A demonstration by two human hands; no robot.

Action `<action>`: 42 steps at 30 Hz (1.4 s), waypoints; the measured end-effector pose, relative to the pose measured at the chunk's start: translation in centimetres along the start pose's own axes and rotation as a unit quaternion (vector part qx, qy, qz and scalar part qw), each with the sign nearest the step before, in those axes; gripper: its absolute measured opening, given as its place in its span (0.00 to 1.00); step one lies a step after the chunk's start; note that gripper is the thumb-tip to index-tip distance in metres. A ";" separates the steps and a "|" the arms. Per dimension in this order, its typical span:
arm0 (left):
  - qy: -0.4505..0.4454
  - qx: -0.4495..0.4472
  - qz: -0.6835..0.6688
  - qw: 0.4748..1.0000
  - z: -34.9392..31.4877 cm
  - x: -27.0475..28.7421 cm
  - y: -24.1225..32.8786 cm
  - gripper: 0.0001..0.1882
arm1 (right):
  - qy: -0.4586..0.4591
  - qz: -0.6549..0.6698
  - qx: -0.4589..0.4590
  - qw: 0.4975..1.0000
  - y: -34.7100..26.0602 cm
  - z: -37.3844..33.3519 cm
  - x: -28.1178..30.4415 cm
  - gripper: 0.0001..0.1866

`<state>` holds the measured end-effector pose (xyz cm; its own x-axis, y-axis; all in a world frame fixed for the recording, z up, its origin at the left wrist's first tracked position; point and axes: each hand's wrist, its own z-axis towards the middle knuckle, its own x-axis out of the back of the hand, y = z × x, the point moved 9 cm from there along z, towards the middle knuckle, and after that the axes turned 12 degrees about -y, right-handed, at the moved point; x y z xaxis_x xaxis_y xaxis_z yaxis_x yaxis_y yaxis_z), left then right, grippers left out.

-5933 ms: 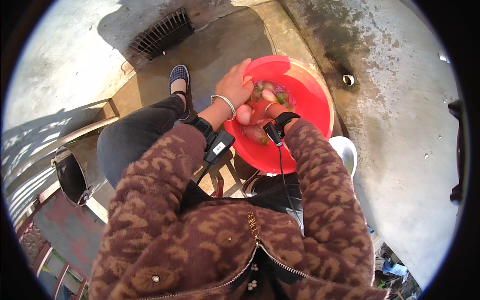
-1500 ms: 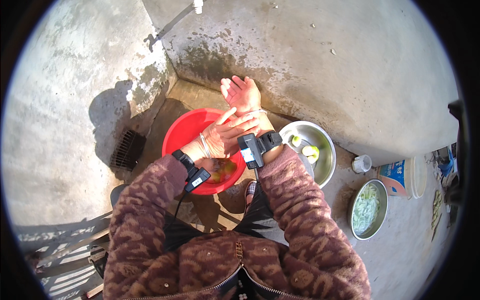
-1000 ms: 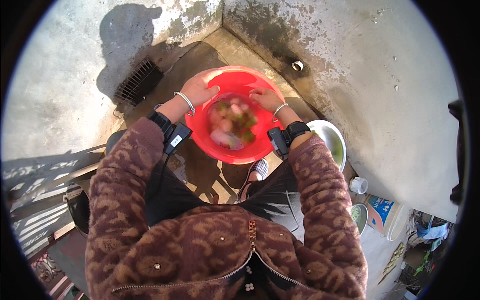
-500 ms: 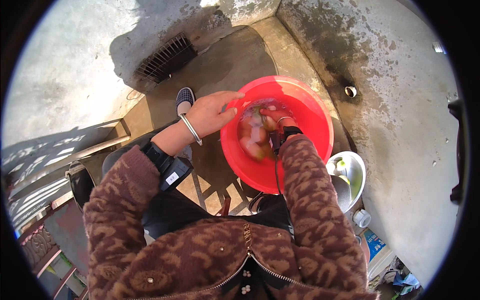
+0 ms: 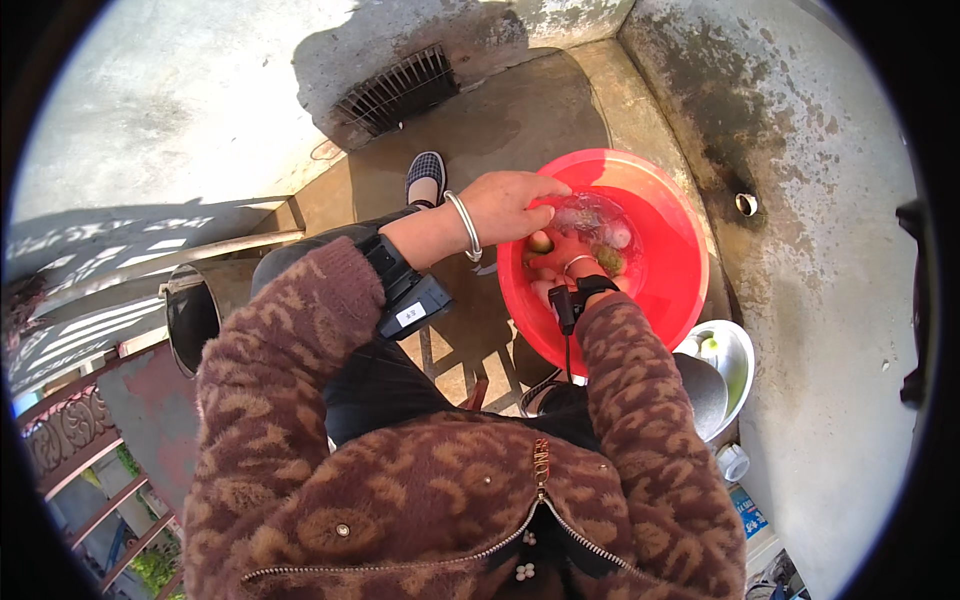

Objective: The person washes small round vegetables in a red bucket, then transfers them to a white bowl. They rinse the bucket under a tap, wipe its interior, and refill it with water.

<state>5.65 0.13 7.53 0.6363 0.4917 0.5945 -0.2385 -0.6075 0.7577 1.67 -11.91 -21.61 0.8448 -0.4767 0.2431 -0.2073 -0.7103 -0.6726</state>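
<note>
A red plastic basin [image 5: 675, 275] holds water with several pale and greenish roundish vegetables [image 5: 618, 237], their exact kind unclear. My right hand [image 5: 572, 252] reaches down among them, fingers blurred under the water, so whether they grip anything is hidden. A darker round piece [image 5: 540, 242] floats near the basin's left wall. My left hand [image 5: 505, 205] lies across the far left rim, fingers stretched inward and thumb apart, holding nothing I can see. A silver bangle circles each wrist, and each wears a black strapped device.
On the right, a metal bowl [image 5: 738, 375] with pale green pieces stands against the wall, a grey round lid-like disc [image 5: 703, 397] over its near side. A white cup-like container [image 5: 733, 462] is behind it. A floor-level grate [image 5: 400, 90] and a bucket [image 5: 192, 310] are leftward.
The whole view has swung left, so things sit further right. Inside the basin my right hand has shifted toward its left side, and the vegetables have moved about. My left hand stays at the rim.
</note>
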 end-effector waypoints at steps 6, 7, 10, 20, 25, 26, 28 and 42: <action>0.000 -0.008 0.000 1.000 0.5 0.2 0.4 0.19 | -0.093 -0.044 -0.048 0.994 0.3 -0.6 -3.1 0.42; -0.007 -0.001 -0.010 1.000 0.5 0.0 0.3 0.19 | -0.108 -0.046 -0.051 0.992 0.1 -1.1 -3.3 0.42; 0.001 -0.001 -0.028 1.000 0.5 0.3 0.3 0.19 | -0.156 -0.050 -0.060 0.985 -0.6 -2.7 -3.1 0.41; 0.023 -0.011 -0.062 0.998 0.5 0.6 0.0 0.20 | -0.362 -0.037 -0.110 0.925 -2.1 -5.8 -3.5 0.39; -0.001 -0.010 -0.066 0.998 0.9 0.3 0.3 0.17 | -0.395 -0.014 -0.146 0.907 0.4 -6.1 -3.9 0.43; -0.001 -0.010 -0.060 0.998 0.9 0.3 0.5 0.17 | -0.386 -0.003 -0.145 0.911 0.7 -6.1 -3.7 0.43; -0.004 0.000 -0.050 0.999 0.9 0.3 0.5 0.17 | -0.365 0.016 -0.139 0.921 1.3 -6.3 -3.2 0.43; -0.020 -0.016 -0.037 0.999 2.0 -0.2 2.1 0.19 | -0.203 -0.055 -0.055 0.976 -1.1 -7.2 -2.1 0.43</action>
<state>6.53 -2.51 8.43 0.6817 0.5093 0.5252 -0.2124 -0.5492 0.8082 -3.41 -13.91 -16.35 0.9862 -0.1654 -0.0017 -0.1364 -0.8076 -0.5737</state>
